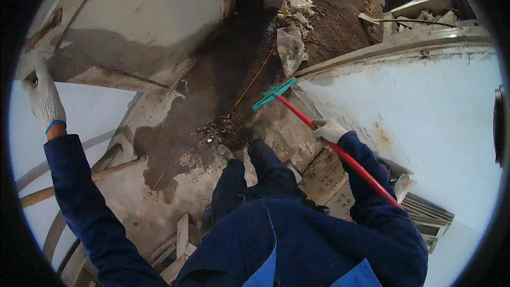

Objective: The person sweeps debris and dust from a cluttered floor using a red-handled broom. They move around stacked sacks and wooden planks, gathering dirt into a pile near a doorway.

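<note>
My right hand (330, 130), in a white knit glove, is closed around the red handle of a broom (358, 169). The handle runs back beneath my right forearm, and its teal broom head (275, 94) with green bristles is low beside the corner of the white wall. Out to the left, my left hand (44, 99) wears a similar glove with a blue cuff edge. Its fingers reach up to the edge of a worn frame (51, 34); their grip is unclear. Dark crumbly debris (223, 125) lies on the floor just ahead of my shoes.
An orange cord (255, 75) crosses the wet, stained floor (171, 127). Beyond the broom lies a clear plastic bag (290, 50) beside pale rubbish (299, 8). Marked boards (324, 175) lie at my right, wood pieces (181, 239) at lower left, and broken timber (422, 0) at upper right.
</note>
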### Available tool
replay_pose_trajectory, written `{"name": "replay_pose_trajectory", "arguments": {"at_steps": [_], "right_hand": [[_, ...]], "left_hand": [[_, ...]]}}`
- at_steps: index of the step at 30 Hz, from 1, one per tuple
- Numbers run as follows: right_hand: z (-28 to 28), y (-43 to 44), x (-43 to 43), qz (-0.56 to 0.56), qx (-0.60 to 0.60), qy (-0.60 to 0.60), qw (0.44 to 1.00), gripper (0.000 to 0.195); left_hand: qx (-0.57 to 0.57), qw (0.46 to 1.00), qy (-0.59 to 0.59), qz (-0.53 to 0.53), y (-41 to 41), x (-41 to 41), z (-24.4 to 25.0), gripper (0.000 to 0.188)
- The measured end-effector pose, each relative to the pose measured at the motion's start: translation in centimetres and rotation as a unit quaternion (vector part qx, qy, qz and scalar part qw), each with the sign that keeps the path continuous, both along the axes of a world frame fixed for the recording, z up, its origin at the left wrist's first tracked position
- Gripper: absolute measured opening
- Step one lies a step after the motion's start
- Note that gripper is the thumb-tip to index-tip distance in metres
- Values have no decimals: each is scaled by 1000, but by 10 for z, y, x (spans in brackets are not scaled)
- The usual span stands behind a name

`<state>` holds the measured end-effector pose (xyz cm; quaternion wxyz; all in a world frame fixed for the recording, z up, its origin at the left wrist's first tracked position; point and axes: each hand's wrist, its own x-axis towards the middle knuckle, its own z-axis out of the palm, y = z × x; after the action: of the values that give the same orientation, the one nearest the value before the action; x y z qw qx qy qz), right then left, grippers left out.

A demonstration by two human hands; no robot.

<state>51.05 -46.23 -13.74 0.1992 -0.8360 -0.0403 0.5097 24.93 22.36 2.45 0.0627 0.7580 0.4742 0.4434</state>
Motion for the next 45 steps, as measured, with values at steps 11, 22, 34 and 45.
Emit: {"name": "replay_pose_trajectory", "arguments": {"at_steps": [11,22,34,45], "right_hand": [[-46,-44,-39,-51,-36,89,994,49],[-59,-78,-32,-113,-73,134,982,62],[-76,-65,-71,-124,-53,84,987,64],[-48,-54,-98,-284,-118,72,949,74]], "left_hand": [[-94,990,-96,-37,-83,2,-85,86],[-247,967,-21,-59,-124,-31,-174,75],[-417,818,370,-142,-184,-178,-448,34],[-473,625,600,-162,-275,-196,-647,35]]}}
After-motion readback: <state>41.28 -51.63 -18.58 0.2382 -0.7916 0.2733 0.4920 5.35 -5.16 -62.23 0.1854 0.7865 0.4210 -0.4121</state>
